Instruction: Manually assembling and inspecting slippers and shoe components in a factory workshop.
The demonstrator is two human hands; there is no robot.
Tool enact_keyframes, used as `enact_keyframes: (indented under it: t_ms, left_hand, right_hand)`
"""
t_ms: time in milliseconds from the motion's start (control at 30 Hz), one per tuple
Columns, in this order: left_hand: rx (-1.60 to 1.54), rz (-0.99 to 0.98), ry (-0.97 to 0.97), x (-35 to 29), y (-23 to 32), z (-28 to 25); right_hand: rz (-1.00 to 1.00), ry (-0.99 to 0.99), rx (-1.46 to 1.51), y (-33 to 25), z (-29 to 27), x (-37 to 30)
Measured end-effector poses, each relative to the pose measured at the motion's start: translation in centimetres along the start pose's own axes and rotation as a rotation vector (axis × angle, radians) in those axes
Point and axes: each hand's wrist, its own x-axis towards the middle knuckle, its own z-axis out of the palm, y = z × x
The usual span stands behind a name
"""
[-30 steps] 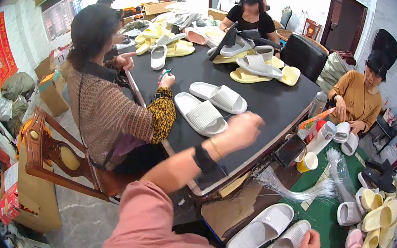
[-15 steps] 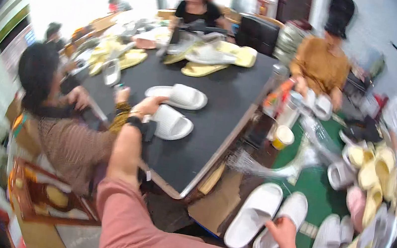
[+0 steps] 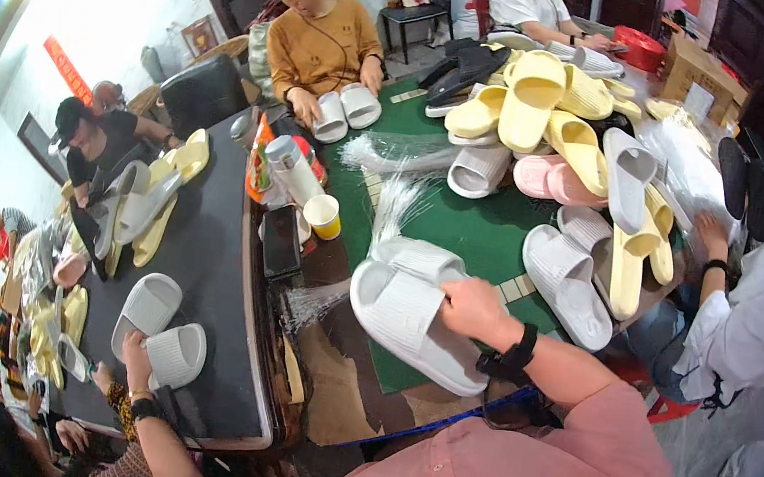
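My left hand (image 3: 137,363) reaches onto the black table, its fingers closed at the edges of a pair of light grey ribbed slide slippers (image 3: 176,356). One slipper lies farther back, the other just to the right of the fingers. Over the green-topped table, my right hand (image 3: 477,311) grips another pair of light grey slippers (image 3: 393,303) by the side of the nearer one's strap. The second slipper of this pair is partly hidden behind the first. A dark band is round each of my wrists.
Yellow, pink, grey and black slippers (image 3: 533,99) are heaped on the green table (image 3: 344,234). A paper cup (image 3: 321,216), a flask (image 3: 293,169) and clear plastic ties (image 3: 398,204) stand or lie between me and a co-worker holding slippers. Other people sit around the black table (image 3: 232,277).
The view has swung to the right. My right hand has moved from inside a slipper's opening to a grip on the strap, and its pair has shifted. My left hand stays at its pair.
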Motion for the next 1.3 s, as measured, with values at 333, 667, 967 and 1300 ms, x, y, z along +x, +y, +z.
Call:
enact_keyframes:
  t_ms: [333, 667, 967, 1300]
  left_hand:
    - [-0.099, -0.068, 0.033, 0.5, 3.2, 0.4]
    - [-0.332, -0.096, 0.079, -0.3, 23.3, -4.0]
    - [-0.484, -0.011, -0.228, -3.8, 43.2, -4.4]
    - [-0.605, 0.030, -0.469, -9.0, 48.3, 5.1]
  right_hand:
    - [-0.013, -0.147, 0.040, 2.9, 2.8, 2.1]
    - [-0.032, 0.047, 0.258, 1.9, -0.8, 1.6]
    - [0.117, 0.636, -0.163, 8.3, -23.3, 8.2]
    - [0.104, 0.053, 0.228, 7.7, -12.2, 0.2]
